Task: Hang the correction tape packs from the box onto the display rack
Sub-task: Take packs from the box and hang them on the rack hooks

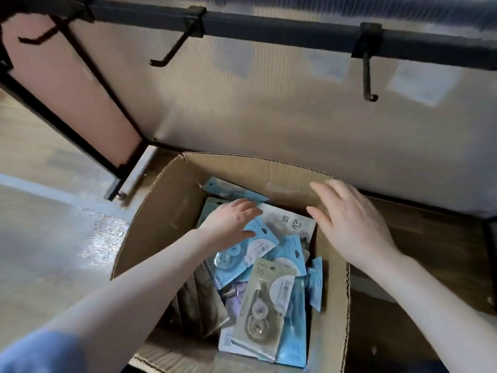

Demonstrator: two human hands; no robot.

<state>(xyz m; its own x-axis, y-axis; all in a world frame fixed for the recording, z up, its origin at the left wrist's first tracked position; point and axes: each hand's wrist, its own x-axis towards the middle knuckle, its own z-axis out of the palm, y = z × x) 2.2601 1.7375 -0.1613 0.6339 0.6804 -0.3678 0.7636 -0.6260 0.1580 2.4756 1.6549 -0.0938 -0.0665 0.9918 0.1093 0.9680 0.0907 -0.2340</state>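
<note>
Reaching left hand (231, 219) into box (161, 211)

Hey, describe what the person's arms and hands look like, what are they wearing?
Both forearms are bare, with no gloves, watch or rings visible on the left hand or right hand. A blurred blue sleeve covers the upper left arm; the right arm's sleeve is out of view.
</note>
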